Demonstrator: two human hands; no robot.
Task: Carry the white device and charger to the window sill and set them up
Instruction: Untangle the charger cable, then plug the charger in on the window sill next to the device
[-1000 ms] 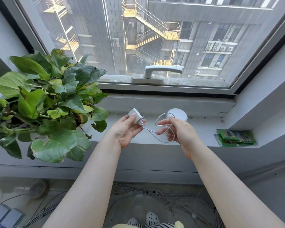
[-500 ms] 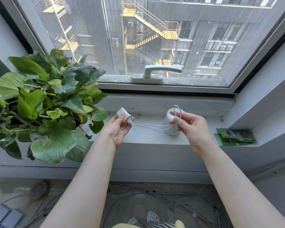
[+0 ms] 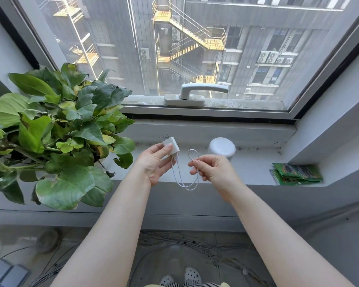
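Note:
A round white device (image 3: pixel 221 146) stands on the window sill (image 3: pixel 255 168), just beyond my right hand. My left hand (image 3: pixel 153 163) holds a small white charger plug (image 3: pixel 171 146) with its prongs pointing up and to the left. A thin white cable (image 3: pixel 182 179) runs down from the plug, hangs in a loop below both hands and rises to my right hand (image 3: pixel 214 170), which pinches a small loop of it between thumb and fingers. Both hands hover over the sill's front edge, close together.
A large leafy potted plant (image 3: pixel 56 133) fills the sill's left side, its leaves reaching near my left hand. Green packets (image 3: pixel 296 174) lie at the sill's right end. The window handle (image 3: pixel 195 93) is behind. Loose cables (image 3: pixel 184 245) cover the floor below.
My hands came closer together, so the cable went from stretched taut to hanging slack in a loop. My right hand moved left and down, away from the white device.

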